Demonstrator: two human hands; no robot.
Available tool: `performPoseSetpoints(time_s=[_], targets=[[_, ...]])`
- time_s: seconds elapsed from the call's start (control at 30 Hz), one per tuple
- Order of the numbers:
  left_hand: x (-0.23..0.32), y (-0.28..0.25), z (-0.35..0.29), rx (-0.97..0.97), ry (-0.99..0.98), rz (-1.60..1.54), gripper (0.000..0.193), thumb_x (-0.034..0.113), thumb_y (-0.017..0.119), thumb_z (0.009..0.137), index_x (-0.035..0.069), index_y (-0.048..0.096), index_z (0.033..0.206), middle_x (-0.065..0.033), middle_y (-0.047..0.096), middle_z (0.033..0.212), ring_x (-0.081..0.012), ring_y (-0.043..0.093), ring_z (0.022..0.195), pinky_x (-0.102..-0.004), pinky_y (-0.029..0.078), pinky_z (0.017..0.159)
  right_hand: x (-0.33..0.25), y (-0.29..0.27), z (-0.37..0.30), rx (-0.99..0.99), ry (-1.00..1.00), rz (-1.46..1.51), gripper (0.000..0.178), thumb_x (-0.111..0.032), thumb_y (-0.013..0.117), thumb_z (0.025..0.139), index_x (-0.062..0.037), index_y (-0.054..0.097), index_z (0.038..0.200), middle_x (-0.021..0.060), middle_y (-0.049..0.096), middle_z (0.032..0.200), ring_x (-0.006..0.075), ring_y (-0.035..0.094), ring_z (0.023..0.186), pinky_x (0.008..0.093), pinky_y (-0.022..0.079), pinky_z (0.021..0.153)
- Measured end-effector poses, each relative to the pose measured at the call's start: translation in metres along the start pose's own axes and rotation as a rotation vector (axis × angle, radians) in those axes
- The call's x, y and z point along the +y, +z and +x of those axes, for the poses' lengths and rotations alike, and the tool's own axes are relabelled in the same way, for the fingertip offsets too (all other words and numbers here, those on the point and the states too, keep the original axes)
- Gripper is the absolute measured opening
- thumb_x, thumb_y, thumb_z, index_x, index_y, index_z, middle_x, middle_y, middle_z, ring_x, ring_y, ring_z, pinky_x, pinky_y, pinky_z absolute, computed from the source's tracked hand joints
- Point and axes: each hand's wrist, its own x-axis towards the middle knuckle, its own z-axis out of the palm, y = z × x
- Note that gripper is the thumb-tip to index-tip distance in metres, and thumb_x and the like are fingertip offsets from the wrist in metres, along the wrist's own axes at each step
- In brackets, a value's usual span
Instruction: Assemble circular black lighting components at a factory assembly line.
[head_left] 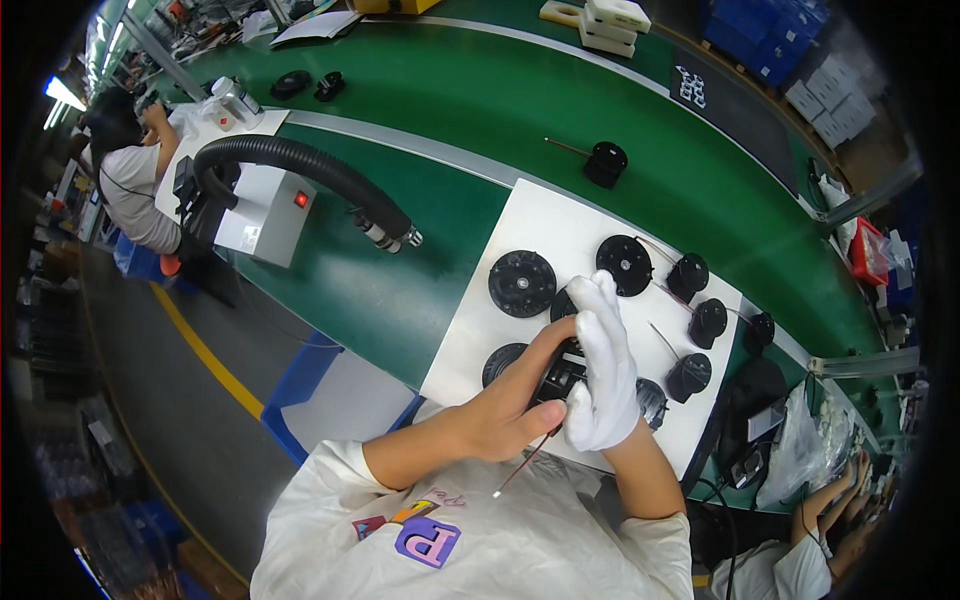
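A small black motor part is gripped between the bare left hand and gloved right hand above the white worktop mat; several similar black parts are laid out there, seemingly unworked.

Long green conveyor belt curves across the upper frame, edged by a pale metal rail. Green-topped bench below it. Grey floor to the left, marked with a yellow line. Bright ceiling strip lights at far left. White box unit with a black ribbed hose stands on the bench. Blue crates and white cartons stacked beyond the belt. Another person sits at the far left; a third person's sleeve shows lower right.
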Motion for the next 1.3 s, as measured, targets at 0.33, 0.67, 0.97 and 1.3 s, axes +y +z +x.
performPoseSetpoints(time_s=[0.33, 0.67, 0.97, 1.3], targets=[[0.003, -0.023, -0.007, -0.232, -0.054, 0.079, 0.124, 0.061, 0.068, 0.084, -0.006, -0.007, 0.155, -0.0293, 0.014, 0.159, -0.0379, 0.023, 0.148, -0.0433, 0.022, 0.118, -0.009, 0.025, -0.028, 0.044, 0.14, 0.071, 0.058, -0.021, 0.036, 0.097, 0.0073, 0.032, 0.147, 0.0314, 0.042, 0.146, 0.0518, 0.038, 0.138, 0.0546, 0.027, 0.118], [-0.003, -0.031, -0.053, -0.07, 0.144, 0.09, 0.107, 0.038, 0.075, 0.084, -0.002, 0.007, 0.156, -0.0292, 0.014, 0.159, -0.0421, 0.017, 0.149, -0.0469, 0.018, 0.12, -0.026, 0.061, -0.015, 0.197, -0.19, 0.006, 0.041, -0.032, 0.04, 0.098, 0.0021, 0.045, 0.119, 0.0381, 0.047, 0.134, 0.0589, 0.049, 0.121, 0.0651, 0.04, 0.102], [0.006, -0.032, -0.044, -0.028, 0.535, 0.156, 0.098, 0.026, 0.092, 0.068, 0.006, 0.037, 0.148, -0.0265, 0.036, 0.149, -0.0429, 0.037, 0.14, -0.0495, 0.035, 0.112, -0.046, 0.036, -0.048, 0.038, -0.016, 0.047, 0.065, -0.049, 0.075, 0.075, -0.018, 0.042, 0.12, 0.0212, 0.057, 0.112, 0.0344, 0.058, 0.078, 0.044, 0.042, 0.069], [-0.009, 0.036, -0.001, -0.042, 0.565, 0.252, 0.095, 0.024, 0.097, 0.061, 0.007, 0.046, 0.14, -0.022, 0.047, 0.141, -0.0441, 0.049, 0.128, -0.0565, 0.041, 0.105, -0.012, -0.039, -0.077, 0.049, -0.106, 0.1, 0.062, -0.041, 0.085, 0.067, -0.015, 0.046, 0.108, 0.0196, 0.058, 0.104, 0.032, 0.057, 0.068, 0.0416, 0.038, 0.058]])
